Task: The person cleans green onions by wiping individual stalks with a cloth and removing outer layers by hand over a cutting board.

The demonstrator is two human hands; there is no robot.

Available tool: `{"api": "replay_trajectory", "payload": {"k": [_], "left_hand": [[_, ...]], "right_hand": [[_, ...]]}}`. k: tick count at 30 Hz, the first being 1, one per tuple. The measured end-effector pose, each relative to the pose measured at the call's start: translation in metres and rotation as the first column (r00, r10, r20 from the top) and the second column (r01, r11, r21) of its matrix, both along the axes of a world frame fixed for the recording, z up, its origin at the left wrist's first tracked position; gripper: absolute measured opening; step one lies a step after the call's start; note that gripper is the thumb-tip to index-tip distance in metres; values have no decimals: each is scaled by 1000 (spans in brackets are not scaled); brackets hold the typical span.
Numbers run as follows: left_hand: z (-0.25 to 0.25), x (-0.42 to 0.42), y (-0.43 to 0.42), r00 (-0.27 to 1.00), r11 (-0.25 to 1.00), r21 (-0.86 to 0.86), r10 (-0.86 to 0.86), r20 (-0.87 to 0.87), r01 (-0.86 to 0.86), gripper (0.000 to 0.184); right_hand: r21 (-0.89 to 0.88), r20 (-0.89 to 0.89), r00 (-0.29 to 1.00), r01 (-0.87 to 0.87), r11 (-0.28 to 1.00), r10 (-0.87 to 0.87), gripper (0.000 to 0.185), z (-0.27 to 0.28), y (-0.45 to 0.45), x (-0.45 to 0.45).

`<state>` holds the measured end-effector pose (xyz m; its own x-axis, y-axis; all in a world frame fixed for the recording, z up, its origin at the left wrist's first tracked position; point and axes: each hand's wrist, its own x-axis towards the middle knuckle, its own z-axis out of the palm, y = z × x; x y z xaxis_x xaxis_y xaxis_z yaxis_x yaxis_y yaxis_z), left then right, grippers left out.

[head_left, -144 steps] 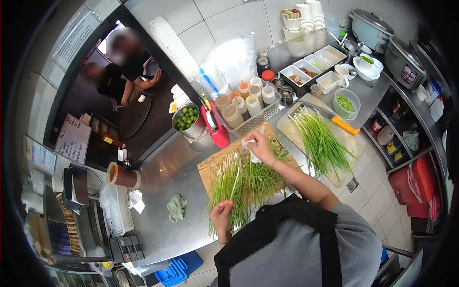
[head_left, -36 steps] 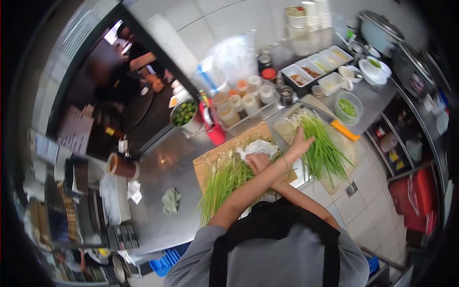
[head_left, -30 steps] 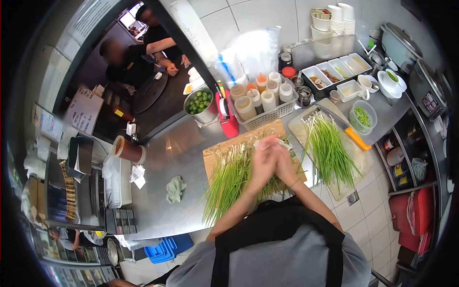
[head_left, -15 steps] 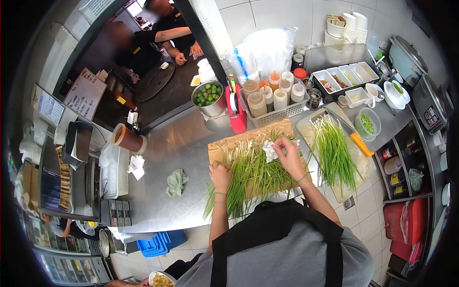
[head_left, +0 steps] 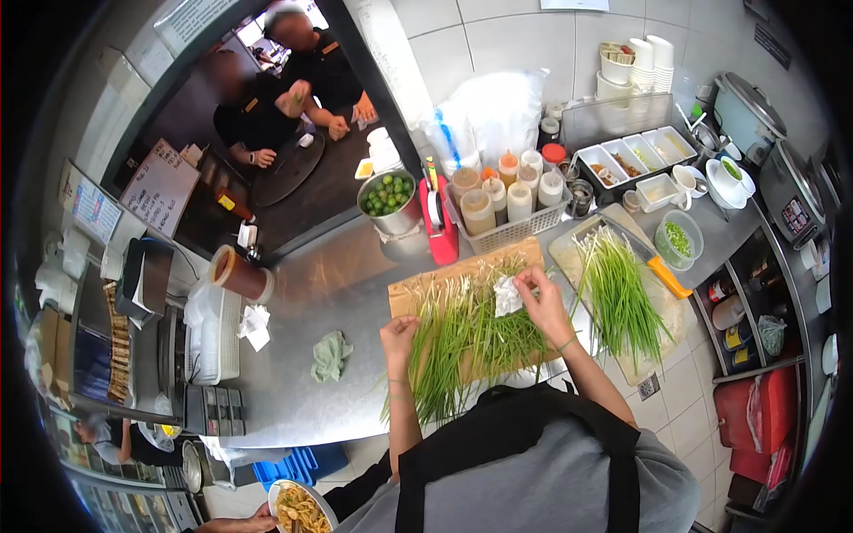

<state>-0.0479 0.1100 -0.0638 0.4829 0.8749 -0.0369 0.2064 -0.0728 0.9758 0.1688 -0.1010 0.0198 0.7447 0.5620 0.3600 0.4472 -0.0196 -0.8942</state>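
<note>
Loose spring onions [head_left: 475,342] lie spread over a sheet of brown paper [head_left: 413,298], their pale ends away from me and green tops toward me. My left hand [head_left: 399,339] is closed in a pinch at the left edge of the pile; whatever its fingertips hold is too small to make out. Above the pile's right side, my right hand [head_left: 546,306] is closed with its fingertips at a crumpled white tissue [head_left: 507,296], which it appears to pinch. To the right, a neater bunch of spring onions [head_left: 619,293] rests on a cutting board [head_left: 671,329].
An orange-handled knife [head_left: 666,274] lies on the board beside chopped greens [head_left: 678,238]. Behind the pile stand sauce bottles in a basket [head_left: 515,233] and a pot of limes [head_left: 391,206]. A cloth [head_left: 331,355] lies left. A person's hand holds a food bowl [head_left: 302,508] nearby.
My left hand has lifted away from the stalks and shifted left. My right hand stays by the tissue. The food bowl at the bottom has come further into view.
</note>
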Motion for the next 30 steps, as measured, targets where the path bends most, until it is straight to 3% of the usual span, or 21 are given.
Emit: {"api": "replay_trajectory", "payload": {"k": [7,13,19,22,26,30], "left_hand": [[12,-16,-3,996,980,-181,-81,33,86,15],[6,-25,-8,1000,948,-316,-21,17,25,16],[6,-14,1,996,931,-365,-56,-68,27,16],[9,-5,-6,987,949,-297,-134,-92,102,16],[3,-4,-16,990,928,-349,-144,-7,132,17],[11,-5,-20,989,920,-368,-148,-3,137,17]], "right_hand": [[-8,8,1000,-19,1000,19,9,3,-2,-2],[4,-83,995,-52,999,52,16,-8,1,3],[-30,-37,997,-76,997,75,20,-10,1,1],[-44,-50,994,-96,994,94,18,-6,2,-1],[-87,-2,993,-114,990,114,12,-16,-4,4],[-86,-265,962,-97,991,71,12,-9,-7,2]]}}
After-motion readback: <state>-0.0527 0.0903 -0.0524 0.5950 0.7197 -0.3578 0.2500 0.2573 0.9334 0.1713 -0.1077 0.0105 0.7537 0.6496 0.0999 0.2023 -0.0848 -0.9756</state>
